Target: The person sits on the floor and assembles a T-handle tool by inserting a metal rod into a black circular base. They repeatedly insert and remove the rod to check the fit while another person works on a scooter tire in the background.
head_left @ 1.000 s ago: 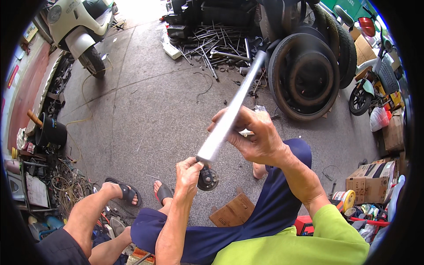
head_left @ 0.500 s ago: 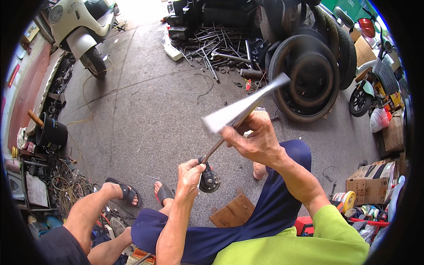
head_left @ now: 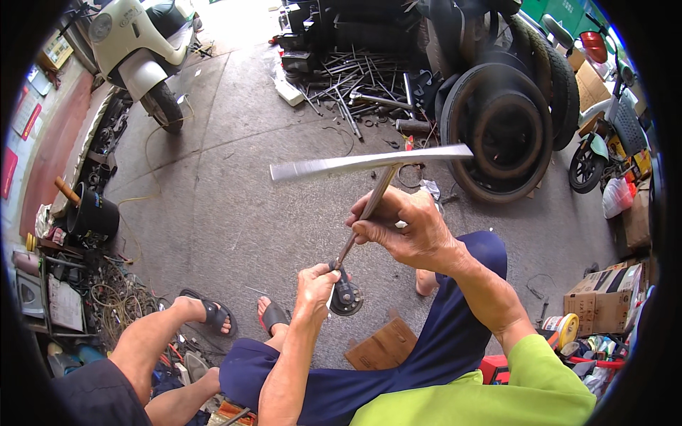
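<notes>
A thin metal rod (head_left: 375, 199) slants up between my two hands. Across its top lies a long flat silver bar (head_left: 320, 167), like the head of a T, smeared by motion. My left hand (head_left: 312, 290) is closed round the rod's lower end. Just below it a black bracket ends in a round metal-edged part (head_left: 346, 298), partly hidden by my fingers. My right hand (head_left: 412, 227) has its thumb and fingers closed about the rod below the bar. A small white bit (head_left: 401, 224) shows at the right hand; whether it is held I cannot tell.
Old tyres (head_left: 455, 131) lean at the far right, beside a heap of metal rods (head_left: 362, 85). A pale scooter (head_left: 142, 53) and a black bucket (head_left: 96, 215) stand left. Another person's leg (head_left: 135, 341) is close at left. Flattened cardboard (head_left: 383, 344) lies near my feet; boxes (head_left: 604, 298) stand right.
The silver bar has swung from a steep slant to nearly level, its left end moving out to the left. The rod stands a little steeper, and both hands keep their hold.
</notes>
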The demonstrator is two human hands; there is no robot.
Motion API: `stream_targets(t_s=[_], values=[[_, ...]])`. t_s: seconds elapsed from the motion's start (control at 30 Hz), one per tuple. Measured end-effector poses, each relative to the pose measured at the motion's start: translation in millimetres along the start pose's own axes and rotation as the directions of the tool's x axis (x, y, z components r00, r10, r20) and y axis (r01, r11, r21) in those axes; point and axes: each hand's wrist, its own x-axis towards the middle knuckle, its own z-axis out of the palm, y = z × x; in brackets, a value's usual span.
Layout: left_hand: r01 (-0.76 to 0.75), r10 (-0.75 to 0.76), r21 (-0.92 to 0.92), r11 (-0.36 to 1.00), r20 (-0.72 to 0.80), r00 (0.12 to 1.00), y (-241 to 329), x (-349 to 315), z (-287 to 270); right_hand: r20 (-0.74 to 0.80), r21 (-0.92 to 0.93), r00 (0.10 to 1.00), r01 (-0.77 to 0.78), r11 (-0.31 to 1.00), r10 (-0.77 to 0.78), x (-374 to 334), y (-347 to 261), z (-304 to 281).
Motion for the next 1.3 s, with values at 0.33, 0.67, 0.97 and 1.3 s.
stream_targets(t_s=[0.33,0.67,0.97,1.3], values=[[0.008,-0.006,-0.05,0.999,0.036,0.999,-5.7,0.2,-0.1,-0.14,-0.247,0.989,0.018,0.969,-0.054,1.0,-4.8,2.1],[-0.008,0.008,-0.01,1.0,0.037,0.999,-0.2,-4.2,0.8,0.147,0.26,0.966,-0.243,0.934,0.211,3.4,-7.9,-12.3],[-0.041,0.036,0.061,0.997,0.082,0.996,1.2,-2.0,3.2,0.07,0.126,0.997,0.028,0.992,-0.038,2.2,3.6,-2.4],[0.014,-0.022,0.079,0.997,0.102,0.995,0.0,-1.0,5.4,-0.104,-0.188,0.98,0.149,0.971,-0.171,0.0,-0.3,-9.2]])
